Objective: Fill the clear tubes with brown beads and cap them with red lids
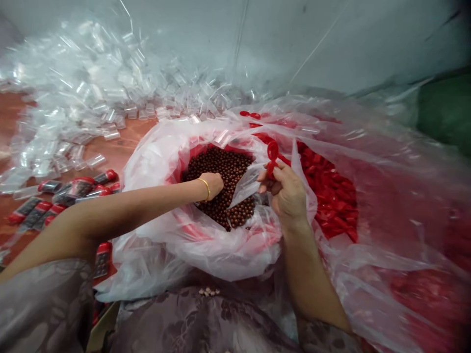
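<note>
My left hand [213, 186], with a gold bangle at the wrist, is down among small round brown balls [224, 164]. Its fingers are closed, and whatever they may hold is hidden beneath the hand. The balls fill a wide opening in a clear plastic bag [150, 206] with red around its inside. Between the fingertips of my right hand [290, 196] is a red flip cap [273, 151], held above the bag's right side. A fold of clear plastic [247, 184] stands beside those fingers. To the right, another bag is full of red caps [329, 196].
Clear plastic tubes [91, 88] lie heaped along the wall at the back left. Several filled containers with red caps [39, 213] rest on the reddish surface [125, 139] at left. Loose plastic sheeting [397, 196] spreads over the right side.
</note>
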Motion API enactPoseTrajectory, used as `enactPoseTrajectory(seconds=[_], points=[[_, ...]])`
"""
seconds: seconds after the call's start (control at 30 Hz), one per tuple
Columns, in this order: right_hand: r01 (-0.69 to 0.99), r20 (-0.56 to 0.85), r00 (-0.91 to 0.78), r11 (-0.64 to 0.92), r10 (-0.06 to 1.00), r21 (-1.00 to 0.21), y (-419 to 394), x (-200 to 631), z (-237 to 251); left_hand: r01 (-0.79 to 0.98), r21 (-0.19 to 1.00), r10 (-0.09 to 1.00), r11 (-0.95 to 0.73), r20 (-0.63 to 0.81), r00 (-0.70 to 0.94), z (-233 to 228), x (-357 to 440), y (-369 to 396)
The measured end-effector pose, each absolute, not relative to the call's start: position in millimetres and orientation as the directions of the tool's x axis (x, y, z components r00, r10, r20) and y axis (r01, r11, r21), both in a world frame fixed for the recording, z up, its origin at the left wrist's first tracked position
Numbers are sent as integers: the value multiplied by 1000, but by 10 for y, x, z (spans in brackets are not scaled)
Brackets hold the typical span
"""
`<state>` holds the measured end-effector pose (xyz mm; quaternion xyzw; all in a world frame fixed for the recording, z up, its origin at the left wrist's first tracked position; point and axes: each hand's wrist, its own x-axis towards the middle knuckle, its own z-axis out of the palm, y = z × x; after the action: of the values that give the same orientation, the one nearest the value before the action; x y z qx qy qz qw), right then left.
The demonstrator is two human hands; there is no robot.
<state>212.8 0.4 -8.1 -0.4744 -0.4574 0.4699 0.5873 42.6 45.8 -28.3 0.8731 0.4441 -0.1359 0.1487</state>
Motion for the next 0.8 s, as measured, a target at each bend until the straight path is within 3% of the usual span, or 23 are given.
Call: enactPoseTrajectory(seconds=[0.13, 0.3, 0.4, 0.47, 0.57, 0.67, 0.8], points=[[-149, 106, 169, 131, 980, -980, -31, 2191, -118, 818, 294, 759, -494, -312, 571, -481, 575, 620], [-151, 104, 233, 142, 967, -978, -25, 2173, -121, 708, 573, 773, -413, -189, 605, -499, 608, 769], [-147, 136, 294, 185, 946, -972, -2, 2157, -127, 510, 800, 772, -314, -98, 629, -411, 592, 787], [-131, 156, 309, 204, 938, -970, 0, 2151, -131, 246, 962, 776, -117, -66, 627, -343, 530, 753], [-125, 149, 249, 185, 957, -975, -26, 2141, -122, -82, 982, 762, 172, -80, 642, -237, 373, 615], [-119, 138, 123, 153, 983, -981, -70, 2120, -77, -178, 943, 726, 282, -88, 682, -124, 214, 411], [-127, 133, 16, 134, 991, -983, -105, 2032, 18, -208, 928, 743, 311, -101, 661, -16, 90, 207]])
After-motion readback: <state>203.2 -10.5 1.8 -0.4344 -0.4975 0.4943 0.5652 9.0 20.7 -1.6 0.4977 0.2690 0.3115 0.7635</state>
